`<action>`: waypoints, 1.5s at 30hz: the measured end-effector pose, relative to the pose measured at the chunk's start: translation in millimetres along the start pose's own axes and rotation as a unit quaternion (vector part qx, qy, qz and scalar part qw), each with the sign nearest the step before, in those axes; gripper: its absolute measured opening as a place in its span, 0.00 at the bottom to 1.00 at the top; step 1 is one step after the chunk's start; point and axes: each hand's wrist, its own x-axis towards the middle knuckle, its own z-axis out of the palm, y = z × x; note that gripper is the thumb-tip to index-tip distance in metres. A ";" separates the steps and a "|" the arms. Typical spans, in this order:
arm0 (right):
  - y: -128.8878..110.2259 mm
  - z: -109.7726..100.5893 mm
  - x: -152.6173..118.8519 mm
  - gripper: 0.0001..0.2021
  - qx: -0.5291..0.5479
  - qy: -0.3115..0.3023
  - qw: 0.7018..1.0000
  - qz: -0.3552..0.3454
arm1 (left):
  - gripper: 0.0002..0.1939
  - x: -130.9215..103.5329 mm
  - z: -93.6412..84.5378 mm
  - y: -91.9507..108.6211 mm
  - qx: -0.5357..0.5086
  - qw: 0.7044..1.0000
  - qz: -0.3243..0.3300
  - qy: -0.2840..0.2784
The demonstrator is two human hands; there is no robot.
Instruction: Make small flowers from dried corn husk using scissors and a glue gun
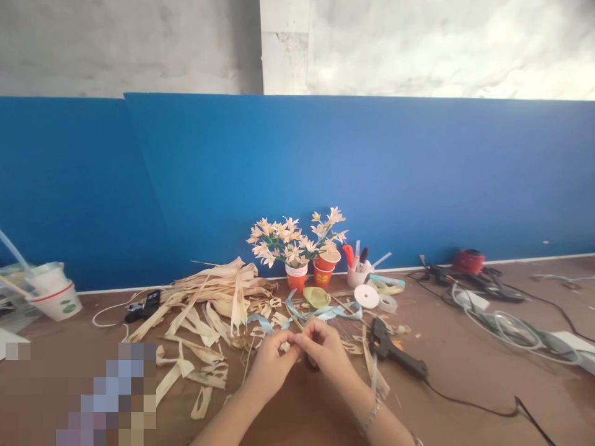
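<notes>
My left hand [272,362] and my right hand [325,350] meet over the brown table [465,384], fingertips pinched together on a small pale piece of dried husk [294,339]. A dark round object peeks out under my right hand; what it is cannot be told. A light blue ribbon [325,311] trails just beyond my fingers. A black glue gun [395,353] lies right of my right hand, its cord running right.
Dried husk strips [209,303] are heaped to the left. Two orange cups of husk flowers [297,248], a white cup of pens [357,269], tape rolls [367,296], cables [502,322] and a red device [468,261] stand before the blue board. Paper cups [56,291] sit far left.
</notes>
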 end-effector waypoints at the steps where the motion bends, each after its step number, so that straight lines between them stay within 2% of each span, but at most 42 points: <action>1: -1.2 -1.0 0.4 0.16 0.018 -0.016 1.000 0.002 | 0.11 0.2 -0.5 -0.1 -0.009 1.000 -0.002 -0.004; 4: -4.3 -4.1 1.7 0.16 0.082 -0.057 0.995 0.021 | 0.13 0.9 -2.3 0.9 -0.048 0.999 -0.018 -0.017; 7: -4.6 -4.6 2.0 0.15 0.123 -0.068 0.989 0.052 | 0.13 1.1 -3.5 2.2 -0.062 0.997 -0.033 -0.029; 11: -2.2 -0.7 1.1 0.18 0.146 -0.032 0.987 0.053 | 0.13 0.1 -2.3 3.1 -0.051 0.998 -0.030 -0.031; 16: 0.1 2.2 1.2 0.20 0.115 0.017 0.993 0.038 | 0.13 -1.6 1.6 4.4 -0.050 0.998 -0.027 -0.026; 22: 3.4 1.9 1.1 0.20 0.079 0.034 0.996 0.016 | 0.12 -1.1 2.7 2.8 -0.001 1.000 -0.018 -0.014; 27: 6.0 2.9 0.9 0.20 0.075 0.045 0.996 0.011 | 0.09 -1.2 1.7 -1.8 0.073 0.997 -0.014 0.035; 34: -0.2 3.5 -0.5 0.20 0.101 0.017 0.994 0.036 | 0.06 0.7 2.5 -1.2 0.023 0.999 -0.024 0.009; 41: -0.7 3.2 0.7 0.20 0.106 -0.021 0.993 0.043 | 0.11 1.2 -0.2 0.4 0.025 0.999 -0.008 0.029; 45: -3.8 -0.6 2.1 0.18 0.113 -0.050 0.991 0.058 | 0.12 1.7 -2.4 0.6 -0.014 1.000 -0.015 0.010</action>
